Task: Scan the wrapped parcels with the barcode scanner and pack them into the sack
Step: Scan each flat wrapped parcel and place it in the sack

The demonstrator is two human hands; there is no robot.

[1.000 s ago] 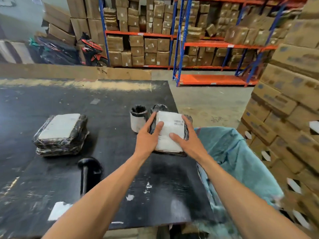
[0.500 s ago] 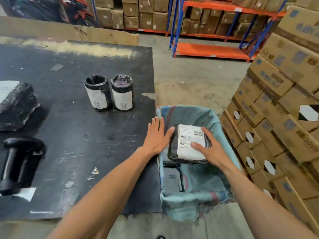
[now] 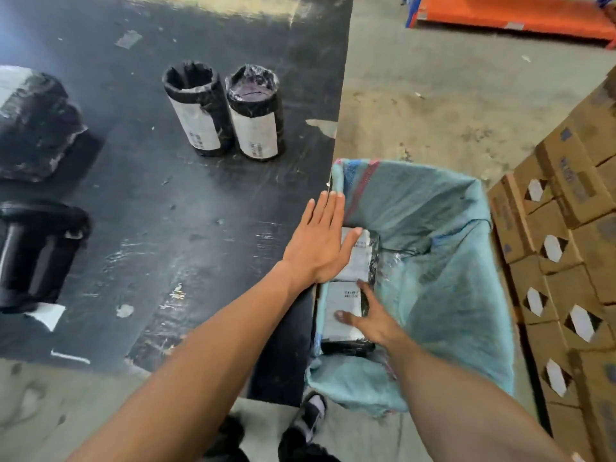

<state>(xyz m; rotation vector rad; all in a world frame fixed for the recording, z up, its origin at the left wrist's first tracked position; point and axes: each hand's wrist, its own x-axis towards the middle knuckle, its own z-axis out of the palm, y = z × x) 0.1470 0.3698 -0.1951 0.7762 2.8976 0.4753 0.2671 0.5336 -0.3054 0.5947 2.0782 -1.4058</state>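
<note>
A teal woven sack [image 3: 443, 261] hangs open at the black table's right edge. Inside it lie two flat black-wrapped parcels with white labels, one [image 3: 358, 258] farther in and one [image 3: 343, 308] nearer me. My right hand [image 3: 373, 320] reaches down into the sack, thumb and fingers on the nearer parcel. My left hand [image 3: 320, 243] is spread flat with straight fingers over the table edge and sack rim, holding nothing. Two cylindrical wrapped parcels [image 3: 200, 111] [image 3: 256, 113] stand upright on the table. A large flat wrapped parcel [image 3: 33, 125] lies far left. The black barcode scanner [image 3: 36, 255] lies at the left.
The black table [image 3: 206, 211] fills the left half. Stacked cardboard boxes [image 3: 566, 261] rise close to the sack's right side. Bare concrete floor and an orange rack base [image 3: 513, 15] lie beyond. My sandalled feet [image 3: 310, 415] show below the table edge.
The parcel went from the table over the sack and down into it beside another one. My left hand let go and spread flat at the rim. The view tilted down and right.
</note>
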